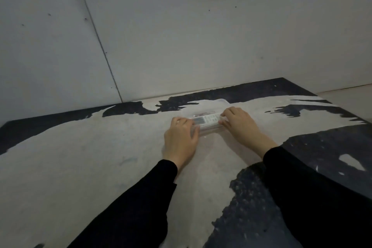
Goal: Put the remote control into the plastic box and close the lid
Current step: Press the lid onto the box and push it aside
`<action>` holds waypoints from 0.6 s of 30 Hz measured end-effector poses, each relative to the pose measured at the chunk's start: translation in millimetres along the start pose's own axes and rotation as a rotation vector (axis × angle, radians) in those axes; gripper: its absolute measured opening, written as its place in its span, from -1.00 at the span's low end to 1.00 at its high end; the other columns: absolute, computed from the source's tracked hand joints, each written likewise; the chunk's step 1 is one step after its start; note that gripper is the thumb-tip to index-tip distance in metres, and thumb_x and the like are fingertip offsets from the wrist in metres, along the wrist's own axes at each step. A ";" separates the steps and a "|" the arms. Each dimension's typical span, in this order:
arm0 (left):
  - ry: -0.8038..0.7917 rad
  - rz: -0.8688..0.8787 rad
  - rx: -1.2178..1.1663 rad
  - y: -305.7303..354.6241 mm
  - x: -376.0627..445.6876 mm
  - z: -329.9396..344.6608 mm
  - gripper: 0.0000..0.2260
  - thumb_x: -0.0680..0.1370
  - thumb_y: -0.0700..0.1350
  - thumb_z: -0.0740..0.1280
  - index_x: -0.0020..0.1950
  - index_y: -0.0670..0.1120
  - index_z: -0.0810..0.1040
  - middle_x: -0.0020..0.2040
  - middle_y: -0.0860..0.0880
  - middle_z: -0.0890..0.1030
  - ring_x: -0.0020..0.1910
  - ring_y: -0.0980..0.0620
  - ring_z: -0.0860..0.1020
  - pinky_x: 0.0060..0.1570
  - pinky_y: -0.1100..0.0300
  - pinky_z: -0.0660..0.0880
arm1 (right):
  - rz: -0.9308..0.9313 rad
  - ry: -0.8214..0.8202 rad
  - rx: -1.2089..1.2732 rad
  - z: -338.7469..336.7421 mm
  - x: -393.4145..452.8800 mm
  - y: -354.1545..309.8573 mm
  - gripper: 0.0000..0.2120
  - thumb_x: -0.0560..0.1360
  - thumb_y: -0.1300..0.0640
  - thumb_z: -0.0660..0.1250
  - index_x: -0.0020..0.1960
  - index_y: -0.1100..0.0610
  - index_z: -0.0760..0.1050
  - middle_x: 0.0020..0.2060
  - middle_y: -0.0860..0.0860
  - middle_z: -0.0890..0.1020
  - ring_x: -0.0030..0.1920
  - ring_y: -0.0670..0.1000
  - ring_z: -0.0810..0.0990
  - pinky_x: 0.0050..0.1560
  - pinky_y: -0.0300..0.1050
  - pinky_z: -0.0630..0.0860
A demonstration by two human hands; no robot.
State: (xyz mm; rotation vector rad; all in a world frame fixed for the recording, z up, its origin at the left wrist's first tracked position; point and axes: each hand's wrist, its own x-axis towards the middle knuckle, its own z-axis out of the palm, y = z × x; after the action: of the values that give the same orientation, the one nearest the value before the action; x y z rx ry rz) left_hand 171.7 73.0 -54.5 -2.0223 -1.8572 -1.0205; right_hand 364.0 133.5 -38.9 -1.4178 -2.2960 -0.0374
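Against the wall, on the black-and-white table (100, 167), my left hand (180, 140) and right hand (240, 125) grip the plastic box (209, 128) ends; I should press evenly over the remote control (207, 118).

The box (207, 127) stands on the bench (100, 157), nearer the far edge than the near edge, and somewhat right of the middle. The remote (206, 120) lies in the box, along its length. The left hand (180, 141) lies on the box's left end, the right hand (240, 124) on its right end. The lid (209, 104) lies just behind the box. The wall (181, 36) stands behind the far edge.
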 end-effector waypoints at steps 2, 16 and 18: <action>-0.072 0.126 -0.005 12.4 17.4 17.8 -0.78 0.51 -0.06 0.20 -0.02 -0.10 0.60 -0.06 -0.07 0.66 0.04 -0.09 0.52 0.02 0.05 0.51 | 0.001 0.044 -0.083 2.1 5.7 18.5 -0.82 0.52 0.23 0.20 0.09 0.24 0.46 0.09 0.18 0.54 0.09 0.20 0.45 0.02 0.00 0.36; -0.481 0.261 -0.010 128.0 144.0 131.8 -0.68 0.49 -0.27 0.15 0.24 -0.22 0.42 0.27 -0.23 0.50 0.27 -0.23 0.44 0.30 -0.08 0.41 | 0.273 -0.001 -0.295 3.3 52.0 149.1 -0.68 0.50 0.21 0.12 0.24 0.24 0.32 0.28 0.20 0.45 0.36 0.20 0.33 0.35 0.12 0.30; -0.543 0.278 0.031 139.1 157.7 145.8 -0.61 0.50 -0.29 0.16 0.34 -0.22 0.33 0.41 -0.23 0.37 0.32 -0.22 0.40 0.27 -0.07 0.41 | 0.333 -0.035 -0.257 1.1 63.1 163.8 -0.63 0.49 0.19 0.14 0.27 0.26 0.28 0.32 0.23 0.39 0.40 0.22 0.26 0.39 0.14 0.26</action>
State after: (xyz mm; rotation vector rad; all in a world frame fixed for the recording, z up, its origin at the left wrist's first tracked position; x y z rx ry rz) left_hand 346.7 257.4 -25.4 -2.6301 -1.7102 -0.3880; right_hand 480.1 264.7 -49.2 -1.9290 -2.1096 -0.2138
